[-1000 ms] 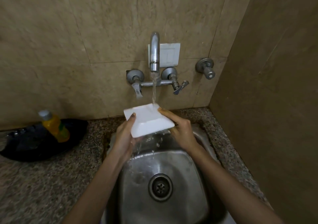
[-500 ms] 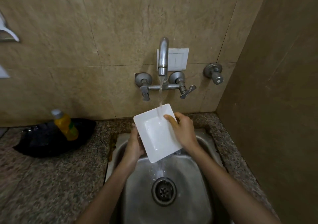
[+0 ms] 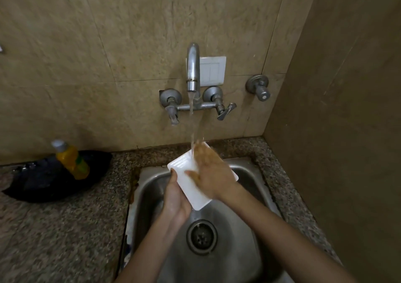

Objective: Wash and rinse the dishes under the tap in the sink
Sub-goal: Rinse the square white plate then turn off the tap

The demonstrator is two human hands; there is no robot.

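A white square plate (image 3: 191, 187) is tilted over the steel sink (image 3: 149, 180), its inner face towards me. My left hand (image 3: 176, 198) grips its lower left edge from behind, thumb on the rim. My right hand (image 3: 211, 174) lies flat across the plate's face with fingers spread, blurred by motion. Water runs from the tap (image 3: 193, 70) onto the plate's top edge and my right fingers. The plate's right half is hidden under my right hand.
A yellow soap bottle (image 3: 71, 160) lies in a black pan (image 3: 43, 187) on the granite counter (image 3: 65, 228) to the left. The drain (image 3: 201, 237) sits below the plate. A brown wall (image 3: 336, 130) closes the right side. A separate valve (image 3: 258, 87) projects from the back wall.
The plate was turned from underside-up to face-up and tilted. My right hand moved from gripping the right edge to lying flat across the plate's face.
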